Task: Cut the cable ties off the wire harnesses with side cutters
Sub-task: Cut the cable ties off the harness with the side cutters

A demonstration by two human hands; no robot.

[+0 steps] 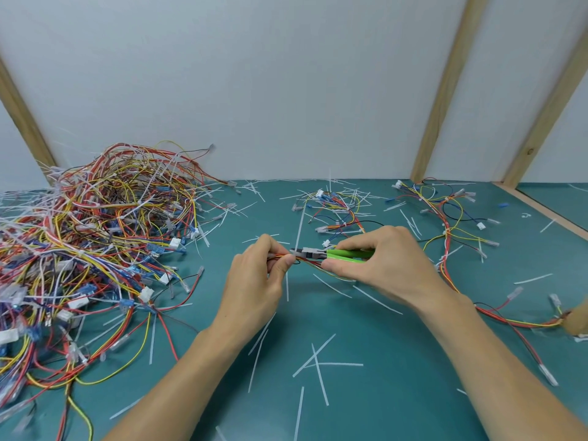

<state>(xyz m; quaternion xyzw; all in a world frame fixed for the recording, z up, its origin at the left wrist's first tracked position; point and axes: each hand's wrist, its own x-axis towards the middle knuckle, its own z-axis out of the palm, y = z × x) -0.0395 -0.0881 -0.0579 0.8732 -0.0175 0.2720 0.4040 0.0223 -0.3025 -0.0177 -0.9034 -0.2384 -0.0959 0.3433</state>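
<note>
The grip of the right hand (378, 259) is closed around the green handles of the side cutters (331, 253), while the left hand (264, 275) pinches a thin bundle of the wire harness (310, 264) between thumb and fingers. The cutters are held just above the middle of the tabletop (366, 409), with their long axis lying roughly parallel to the near edge and the grey nose pointed toward the left edge, right at the left fingertips. Whether a cable tie is already caught between the blades cannot be told; the spot is hidden by the fingers. A nicked or severed wire is judged the main risk, since the blades sit directly against the coloured strands; a slip toward the left thumb is a second risk, given how close the tip is to it. The held harness trails toward the right edge. Cut white tie tails (318, 370) are scattered across the tabletop. A large tangled pile of harnesses (95, 233) is heaped at the far left corner, and smaller harnesses (445, 218) lie toward the far edge.
</note>
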